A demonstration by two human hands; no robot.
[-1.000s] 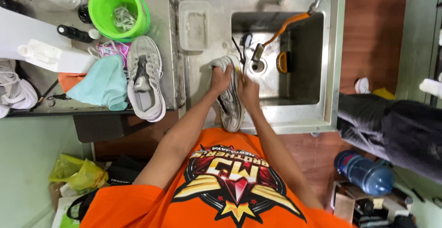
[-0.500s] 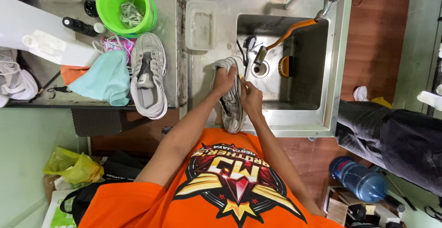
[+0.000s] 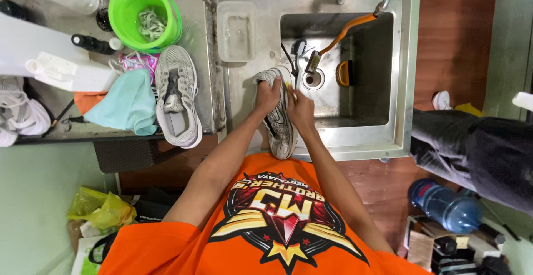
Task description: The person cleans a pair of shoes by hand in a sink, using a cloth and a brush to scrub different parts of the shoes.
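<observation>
A grey and white sneaker [image 3: 279,128] lies lengthwise on the steel sink's [image 3: 402,86] left rim, toe away from me. My left hand [image 3: 267,97] clamps its upper near the toe. My right hand [image 3: 300,109] presses against the shoe's right side with a small yellowish tool in its fingers; what kind of tool I cannot tell. A second grey sneaker [image 3: 176,94] rests sole-down on the counter to the left, beside a light blue cloth [image 3: 123,104].
A green bucket [image 3: 143,9] with laces, a clear tub [image 3: 236,31], white bottles [image 3: 69,71] and a black bottle stand on the counter. An orange hose [image 3: 345,29] hangs into the basin by brushes. Another person's dark-trousered leg [image 3: 472,153] is at the right, above a blue water jug [image 3: 444,208].
Both hands stay on the sneaker; my right hand shifts slightly along its side. The view sways a little.
</observation>
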